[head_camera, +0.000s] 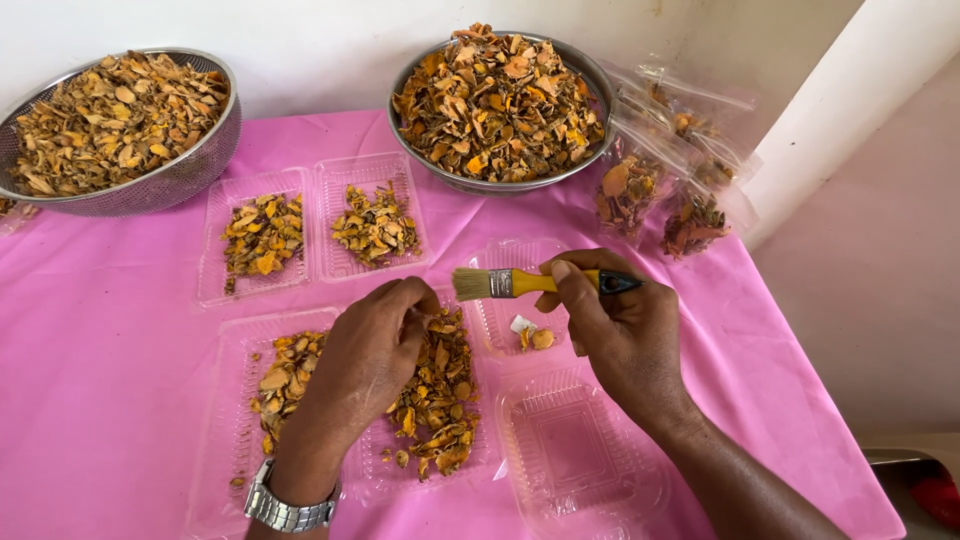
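Looking down from the head camera: the right hand (620, 335) is closed around a small paintbrush (535, 283) with a yellow handle, held level with the bristles pointing left, just above a clear plastic tray (500, 320) that holds a few orange pieces. The left hand (365, 365), a metal watch (285, 510) on its wrist, rests on a double clear tray (230, 400) of dried orange slices (435, 400); its fingers are curled and pinched together over the slices, though whether a piece sits between the fingertips cannot be told. An empty hinged tray (580, 450) lies just below the right hand. Farther back sit two more filled trays (310, 225), side by side. Behind these, a mesh strainer (190, 170) at left and a steel bowl (590, 80) at centre are both heaped with the same slices. Filled clear bags (665, 190) lie right of the bowl. Everything sits on a pink tablecloth (100, 330).
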